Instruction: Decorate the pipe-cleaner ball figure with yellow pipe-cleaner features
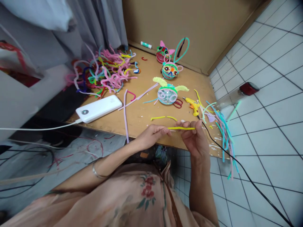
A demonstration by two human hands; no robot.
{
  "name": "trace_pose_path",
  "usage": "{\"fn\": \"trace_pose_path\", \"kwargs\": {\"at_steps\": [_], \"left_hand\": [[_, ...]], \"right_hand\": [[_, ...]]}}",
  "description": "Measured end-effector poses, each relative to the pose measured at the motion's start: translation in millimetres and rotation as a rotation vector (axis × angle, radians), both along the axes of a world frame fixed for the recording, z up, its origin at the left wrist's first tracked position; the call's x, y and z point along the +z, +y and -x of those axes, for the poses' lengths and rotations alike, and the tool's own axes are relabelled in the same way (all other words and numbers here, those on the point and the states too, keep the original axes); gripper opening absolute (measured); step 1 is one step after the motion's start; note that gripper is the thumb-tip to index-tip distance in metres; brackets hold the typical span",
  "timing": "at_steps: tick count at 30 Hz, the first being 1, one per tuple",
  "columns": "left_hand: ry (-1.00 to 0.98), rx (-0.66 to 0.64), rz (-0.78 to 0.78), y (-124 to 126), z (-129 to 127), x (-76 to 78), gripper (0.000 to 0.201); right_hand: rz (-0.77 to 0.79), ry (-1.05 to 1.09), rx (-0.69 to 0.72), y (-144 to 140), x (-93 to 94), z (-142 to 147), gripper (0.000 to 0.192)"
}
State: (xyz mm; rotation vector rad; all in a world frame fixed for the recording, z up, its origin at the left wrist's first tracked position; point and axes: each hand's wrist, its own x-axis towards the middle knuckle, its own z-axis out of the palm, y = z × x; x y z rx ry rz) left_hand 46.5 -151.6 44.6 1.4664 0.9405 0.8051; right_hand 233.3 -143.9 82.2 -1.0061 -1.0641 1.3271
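Here's the yellow stem (181, 128), stretched level between both hands, just nearer the body than the glue gun (193, 105) — left hand (152, 135) pinching one end, right hand (196, 138) gripping the other at its fingertips. It looks feather-light and fuzzy, probably wire-cored: easy to bend, apt to kink, best taken near the ends. Underneath, a scuffed tan desk (142, 121)! Left of the glue gun sits an eared ball (167, 95); much farther left, a white power bank (99, 108). Right of it — loose stems (227, 132) overhang the edge by white tiles (272, 132).
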Motion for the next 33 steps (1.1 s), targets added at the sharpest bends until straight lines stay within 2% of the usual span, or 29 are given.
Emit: {"fn": "trace_pose_path", "kwargs": {"at_steps": [2,5,9,12,14,15,17,20,23,26,30,33], "left_hand": [[0.005,-0.046,-0.003,-4,-1,2.9,0.055],[0.016,-0.107,-0.023,-12,1,6.5,0.053],[0.047,-0.127,-0.018,-20,14,2.2,0.053],[0.059,-0.024,-0.021,-21,25,-7.4,0.054],[0.053,0.076,-0.004,-20,31,-12.3,0.053],[0.046,0.110,0.009,-19,32,-13.4,0.051],[0.004,0.140,0.021,-18,32,-12.1,0.045],[-0.088,0.193,0.004,-15,27,-3.4,0.050],[-0.093,0.280,-0.059,-14,24,7.6,0.044],[-0.004,0.320,-0.241,-15,24,15.4,0.031],[0.121,0.206,-0.564,-17,20,15.2,0.023],[0.174,0.152,-0.684,-17,16,10.3,0.021]], "right_hand": [[0.049,0.126,0.011,-2,7.6,4,0.060],[0.061,0.255,-0.029,-4,20.0,0,0.061],[-0.013,0.264,-0.091,-9,40.9,-20,0.059],[-0.127,0.197,-0.194,-19,59.5,-31,0.059],[-0.180,0.088,-0.237,-29,66.4,-30,0.049],[-0.143,0.009,-0.200,-34,66.3,-27,0.035],[-0.012,-0.146,-0.025,-43,57.6,-15,0.020],[0.087,-0.256,0.126,-48,31.9,6,0.023],[0.032,-0.452,0.082,-45,11.7,17,0.018],[-0.042,-0.589,0.018,-41,7.2,21,0.015],[-0.022,-0.530,0.081,-39,11.2,24,0.017],[0.009,-0.448,0.141,-38,11.1,27,0.019]]}}
